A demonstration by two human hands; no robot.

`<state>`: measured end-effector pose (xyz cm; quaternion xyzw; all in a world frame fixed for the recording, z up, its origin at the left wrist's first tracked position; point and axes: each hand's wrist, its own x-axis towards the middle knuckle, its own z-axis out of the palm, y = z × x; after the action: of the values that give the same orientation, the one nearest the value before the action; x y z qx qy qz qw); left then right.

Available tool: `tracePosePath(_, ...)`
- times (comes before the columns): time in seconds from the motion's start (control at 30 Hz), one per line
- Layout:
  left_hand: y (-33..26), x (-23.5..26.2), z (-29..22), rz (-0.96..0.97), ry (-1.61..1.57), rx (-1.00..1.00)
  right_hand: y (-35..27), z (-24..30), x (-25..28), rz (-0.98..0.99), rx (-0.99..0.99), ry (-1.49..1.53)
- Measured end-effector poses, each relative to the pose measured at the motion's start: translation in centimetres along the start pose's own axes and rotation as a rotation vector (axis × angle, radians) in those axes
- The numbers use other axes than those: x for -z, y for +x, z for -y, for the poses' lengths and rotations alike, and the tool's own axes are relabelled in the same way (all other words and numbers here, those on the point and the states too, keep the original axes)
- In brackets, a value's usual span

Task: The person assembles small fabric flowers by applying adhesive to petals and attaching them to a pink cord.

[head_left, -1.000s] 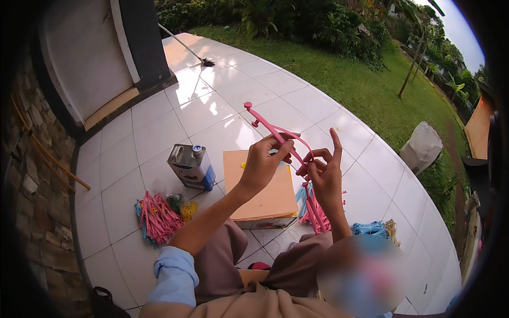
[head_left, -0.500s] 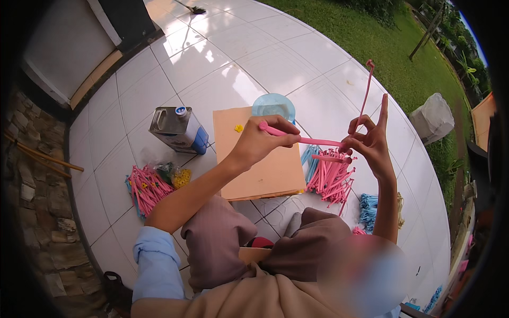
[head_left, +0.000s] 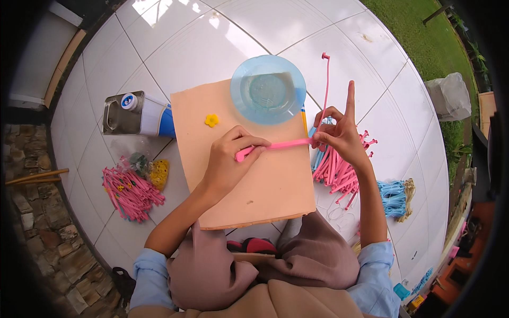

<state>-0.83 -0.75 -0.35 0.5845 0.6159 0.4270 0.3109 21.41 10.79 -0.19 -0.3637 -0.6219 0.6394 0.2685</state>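
Observation:
A slim pink strip (head_left: 289, 144) is stretched nearly level between my hands, over a peach-coloured board (head_left: 275, 191). Its rounded left end is pinched by the thumb and fingers of my left hand (head_left: 225, 161). My right hand (head_left: 342, 137) pinches the other end, its index finger pointing up. From that pinch a thin pink tail rises, ending in a small knob. On the board, beyond my left hand, lies a yellow flower piece (head_left: 211, 121). A clear blue dish (head_left: 241, 103) sits at the board's far edge, with clear liquid or a clear base inside; I cannot tell which.
Left of the board stands a metal can (head_left: 150, 116) with a blue-and-white cap. Nearer lie a pile of pink strips (head_left: 130, 193) and a bag of yellow pieces (head_left: 159, 174). To the right are more pink strips (head_left: 339, 172), blue bundles (head_left: 391, 197) and a whitish sack (head_left: 449, 98).
The view has tilted down, so board, dish and can appear larger. My hands have come down over the board, and the strip's left end now sits lower than its right.

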Motion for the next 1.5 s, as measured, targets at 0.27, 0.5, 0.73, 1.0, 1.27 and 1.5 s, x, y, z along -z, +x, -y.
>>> tracePosePath(0.27,0.1,-0.1,0.8,-0.039,0.107,-0.044,1.5,-0.6,0.0,0.039,-0.033,0.026)
tracePosePath(0.5,0.7,-0.9,1.4,-0.009,0.051,-0.115,0.2,-1.5,0.7,-0.018,-0.035,0.101)
tracePosePath(0.73,0.7,-1.6,1.3,-0.016,0.041,-0.131,-0.4,-2.0,1.1,-0.025,0.023,0.115)
tracePosePath(1.0,0.7,-1.1,1.0,0.069,0.083,-0.109,0.2,-0.9,1.3,0.023,-0.014,0.057)
tracePosePath(1.27,0.8,-0.8,0.9,0.144,0.133,-0.151,0.5,-1.5,1.1,0.039,-0.037,0.129)
tracePosePath(1.5,0.6,-0.7,0.6,0.229,0.136,-0.154,0.3,-1.8,1.0,0.022,-0.064,0.096)
